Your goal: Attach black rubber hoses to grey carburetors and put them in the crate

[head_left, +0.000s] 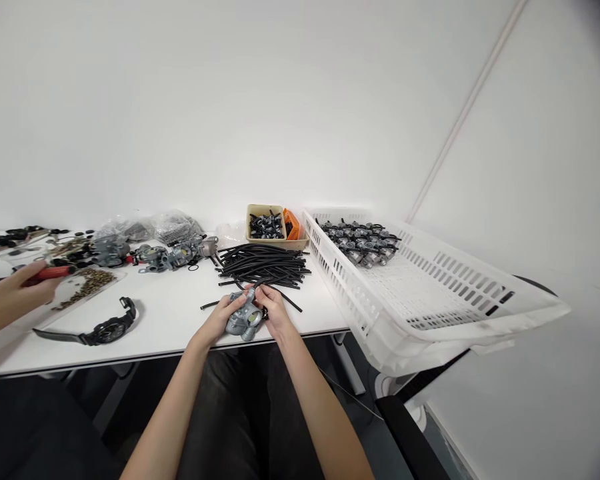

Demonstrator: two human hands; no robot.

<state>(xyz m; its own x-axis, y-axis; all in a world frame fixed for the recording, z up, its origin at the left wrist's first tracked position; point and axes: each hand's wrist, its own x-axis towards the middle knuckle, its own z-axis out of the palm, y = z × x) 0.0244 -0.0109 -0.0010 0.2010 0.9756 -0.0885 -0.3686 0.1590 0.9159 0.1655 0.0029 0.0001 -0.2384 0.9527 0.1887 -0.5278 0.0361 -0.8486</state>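
The left hand and right hand grip a grey carburetor, fingers closed round its body (stiff, heavy-looking metal, safest held there) by the table's front edge.

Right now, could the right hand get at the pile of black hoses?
Probably yes: the right hand sits just before the black hoses, nothing between, though it may need to release the grey carburetor first.

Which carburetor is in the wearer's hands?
The grey carburetor between the left hand and right hand; the others lie apart, on the table and in the white basket.
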